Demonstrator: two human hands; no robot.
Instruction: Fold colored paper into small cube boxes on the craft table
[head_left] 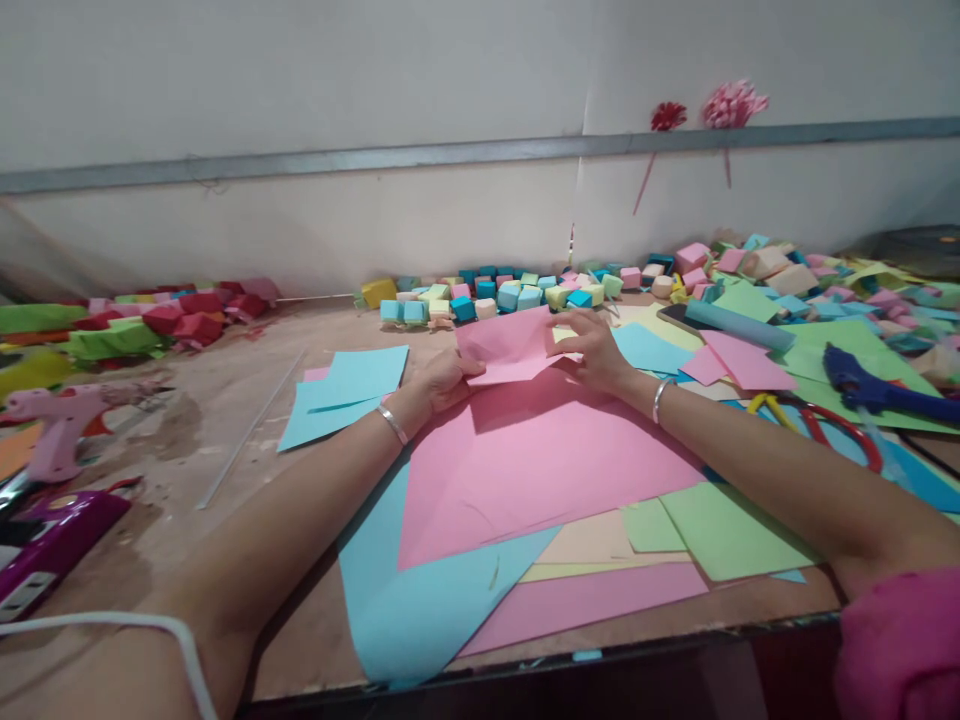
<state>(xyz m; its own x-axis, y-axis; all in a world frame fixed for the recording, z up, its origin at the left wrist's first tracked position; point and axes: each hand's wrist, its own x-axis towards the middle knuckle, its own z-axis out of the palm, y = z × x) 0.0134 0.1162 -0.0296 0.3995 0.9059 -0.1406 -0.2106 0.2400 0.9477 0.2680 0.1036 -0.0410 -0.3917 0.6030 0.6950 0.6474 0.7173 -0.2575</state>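
Note:
A small pink paper sheet (pixel 502 350) with creases is held up between my two hands over the worktable. My left hand (pixel 450 380) pinches its lower left corner between thumb and fingers. At the sheet's right edge, my right hand (pixel 592 350) grips it with bent fingers. Beneath them lies a large pink paper sheet (pixel 540 470), on top of a blue sheet (pixel 405 590) that curls over the table's front edge. Two or so light blue paper pieces (pixel 352 385) rest to the left of my left hand.
Several small paper boxes (pixel 487 290) line the wall. Red scissors (pixel 840 425) and a blue glue gun (pixel 885 390) lie right, near a rolled blue paper (pixel 739 325). Left are a pink glue gun (pixel 64 425), a purple power strip (pixel 64 540) and a glue stick (pixel 251 430).

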